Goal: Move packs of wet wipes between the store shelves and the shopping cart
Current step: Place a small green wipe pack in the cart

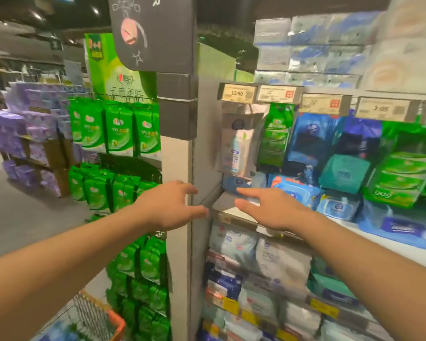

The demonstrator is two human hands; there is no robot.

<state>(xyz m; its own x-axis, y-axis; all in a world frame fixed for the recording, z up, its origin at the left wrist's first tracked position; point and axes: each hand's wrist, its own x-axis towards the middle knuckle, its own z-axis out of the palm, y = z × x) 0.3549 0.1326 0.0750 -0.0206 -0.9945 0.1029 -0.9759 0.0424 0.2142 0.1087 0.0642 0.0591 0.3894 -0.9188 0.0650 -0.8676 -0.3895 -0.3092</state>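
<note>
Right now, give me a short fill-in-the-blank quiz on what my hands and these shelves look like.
1. Both hands, left hand and right hand, are holding ____.
2. The packs hanging on the end rack are mostly ____ in colour.
3. The shopping cart has a rim coloured ____.
4. The leftmost price tag reads ____.

Missing words: nothing; green; orange; 15.90

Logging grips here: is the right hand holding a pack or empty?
Empty. The right hand reaches toward the shelf with fingers spread, nothing between them.
</note>
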